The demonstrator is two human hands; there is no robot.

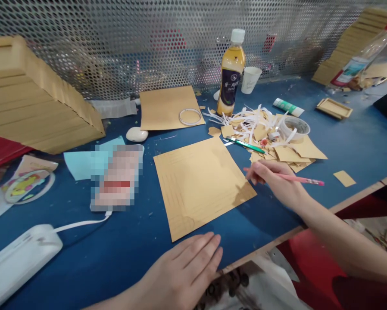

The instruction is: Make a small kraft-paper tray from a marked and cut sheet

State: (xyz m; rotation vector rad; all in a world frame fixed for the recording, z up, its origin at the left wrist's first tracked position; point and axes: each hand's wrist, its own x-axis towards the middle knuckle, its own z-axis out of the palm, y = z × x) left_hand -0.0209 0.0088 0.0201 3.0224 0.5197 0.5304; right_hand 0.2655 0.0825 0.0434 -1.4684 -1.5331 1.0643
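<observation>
A square sheet of tan card (200, 185) lies tilted on the blue table, with faint pencil-like lines along its left and lower parts. My left hand (187, 267) rests flat on the table just below the card's lower edge, its fingers stretched out and holding nothing. At the card's right corner, my right hand (274, 181) pinches a pink pencil (301, 178), whose eraser end points right. A green cutter (247, 145) lies beyond the card, beside a heap of paper scraps and white strips (251, 125).
A drink bottle (231, 77) and paper cup (251, 80) stand at the back. Stacked card (41, 94) rises at the left, near a phone (119, 178) cabled to a white box (25, 258). A tape roll (190, 116) lies on another card sheet (164, 107).
</observation>
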